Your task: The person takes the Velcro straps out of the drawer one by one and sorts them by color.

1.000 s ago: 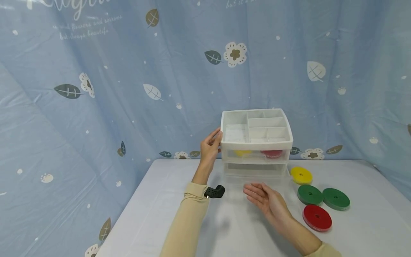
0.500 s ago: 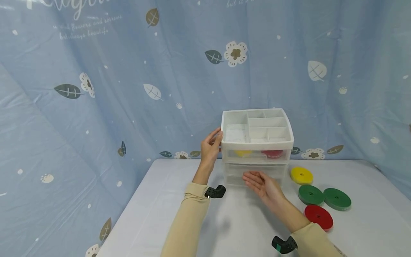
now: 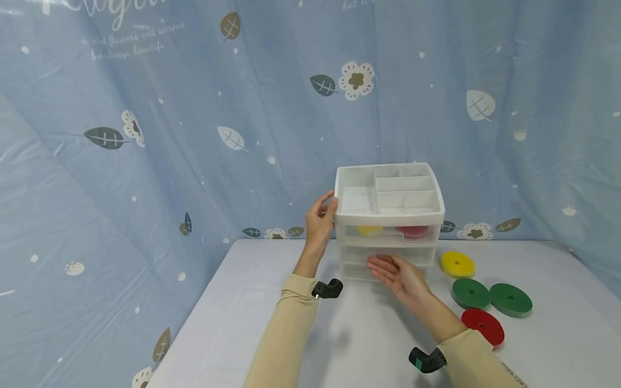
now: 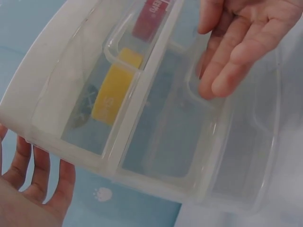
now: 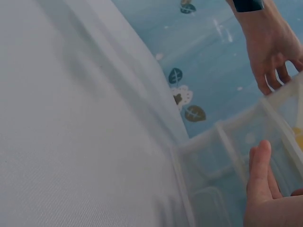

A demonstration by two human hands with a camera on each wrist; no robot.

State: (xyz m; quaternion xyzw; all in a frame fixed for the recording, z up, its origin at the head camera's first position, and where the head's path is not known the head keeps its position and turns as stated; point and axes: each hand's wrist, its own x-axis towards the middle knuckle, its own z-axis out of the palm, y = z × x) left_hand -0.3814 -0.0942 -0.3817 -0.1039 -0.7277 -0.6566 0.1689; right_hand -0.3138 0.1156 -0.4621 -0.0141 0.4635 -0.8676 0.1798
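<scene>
A white drawer unit [image 3: 390, 220] with clear drawers and a divided top tray stands at the back of the table. Its left side is touched by the fingers of my left hand [image 3: 318, 229], near the upper corner. Palm turned up, my right hand [image 3: 401, 279] has nearly straight fingers against the front of the clear middle drawer [image 4: 163, 137], by its handle. That drawer sits flush with the others. Through the top drawer's front show a yellow roll [image 4: 113, 92] and a dark red roll [image 4: 150, 20] with lettering. The right hand partly hides the lower drawers.
Right of the unit lie a flat yellow roll [image 3: 457, 264], two green rolls [image 3: 471, 293] and a red roll [image 3: 483, 326], partly behind the right forearm. A blue patterned curtain [image 3: 271, 108] hangs behind the white table [image 3: 233, 323].
My right hand has moved away from me toward the unit, and the pulled-out middle drawer has slid in. My left hand stays at the unit's side.
</scene>
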